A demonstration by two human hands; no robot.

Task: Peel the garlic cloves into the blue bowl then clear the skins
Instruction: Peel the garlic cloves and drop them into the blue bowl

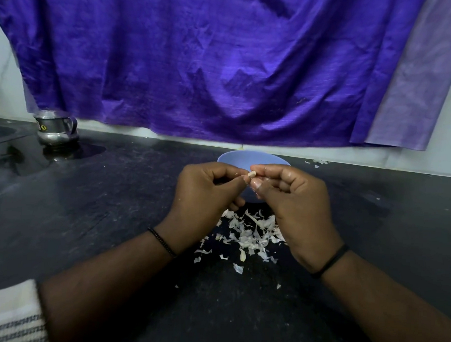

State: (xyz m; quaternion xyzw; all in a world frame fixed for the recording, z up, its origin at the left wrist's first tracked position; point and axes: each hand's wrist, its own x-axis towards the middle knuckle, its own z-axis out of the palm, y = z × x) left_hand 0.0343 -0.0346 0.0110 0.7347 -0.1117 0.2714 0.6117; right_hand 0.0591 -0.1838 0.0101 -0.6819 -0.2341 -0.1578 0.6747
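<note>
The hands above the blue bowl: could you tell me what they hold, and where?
A small pale garlic clove, pinched at its ends between the fingertips of left hand and right hand.

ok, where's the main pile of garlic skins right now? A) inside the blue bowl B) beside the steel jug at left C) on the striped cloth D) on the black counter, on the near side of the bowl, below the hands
D: the garlic skins lie scattered on the black counter on the near side of the blue bowl, below the left hand and right hand, which pinch a garlic clove.
</note>
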